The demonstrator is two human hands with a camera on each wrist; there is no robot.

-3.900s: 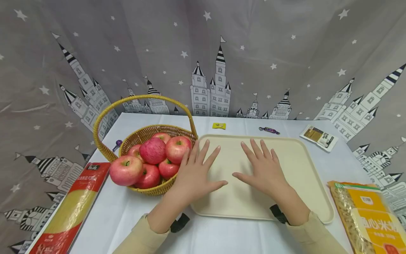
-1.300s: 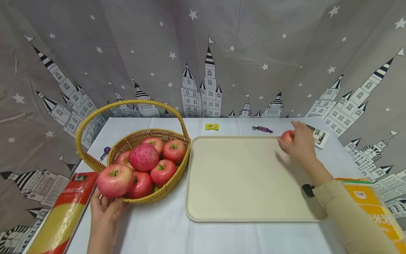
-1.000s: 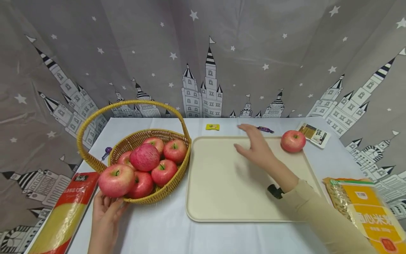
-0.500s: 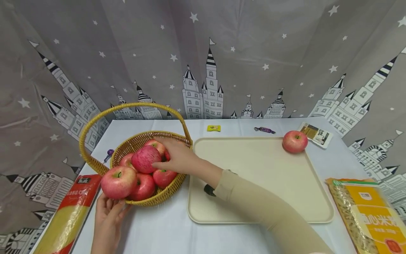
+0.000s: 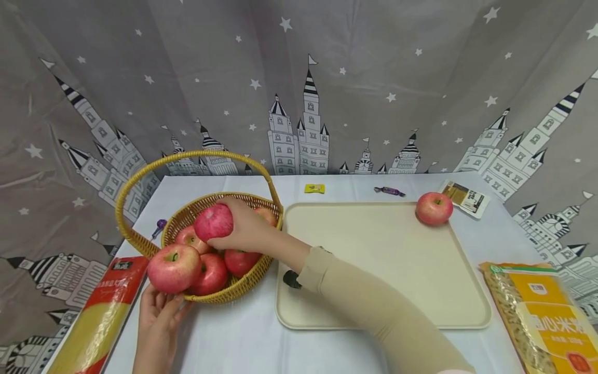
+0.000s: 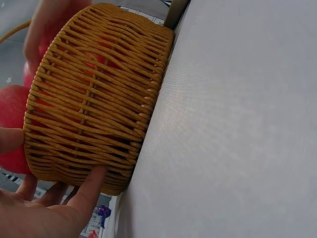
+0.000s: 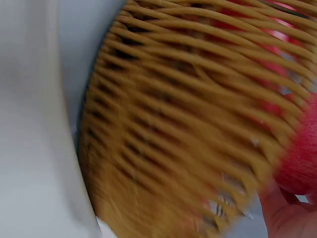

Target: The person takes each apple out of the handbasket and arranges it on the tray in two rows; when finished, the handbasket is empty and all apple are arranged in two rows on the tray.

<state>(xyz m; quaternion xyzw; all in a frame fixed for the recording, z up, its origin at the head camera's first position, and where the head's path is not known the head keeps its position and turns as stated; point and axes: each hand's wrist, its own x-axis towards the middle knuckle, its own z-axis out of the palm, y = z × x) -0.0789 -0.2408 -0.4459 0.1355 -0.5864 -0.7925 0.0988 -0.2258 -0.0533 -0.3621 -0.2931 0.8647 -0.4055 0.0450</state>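
table (image 5: pixel 243 343) w/ white cloth | basket (image 5: pixel 233 293) | tray (image 5: pixel 374 270) | pkts (image 5: pixel 546 317)

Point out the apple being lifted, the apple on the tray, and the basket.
lifted apple (image 5: pixel 213 222), head view, its red front
tray apple (image 5: pixel 434 208), head view, its middle
basket (image 5: pixel 224 294), head view, near woven wall

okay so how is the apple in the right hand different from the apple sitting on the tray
The apple in the right hand is gripped and raised over the wicker basket; the apple on the tray sits untouched at the far right corner of the cream tray. The held apple shows its side, a deeper speckled pink; the tray apple stands upright, stem dimple showing. Both are red-pink and look similar in size.
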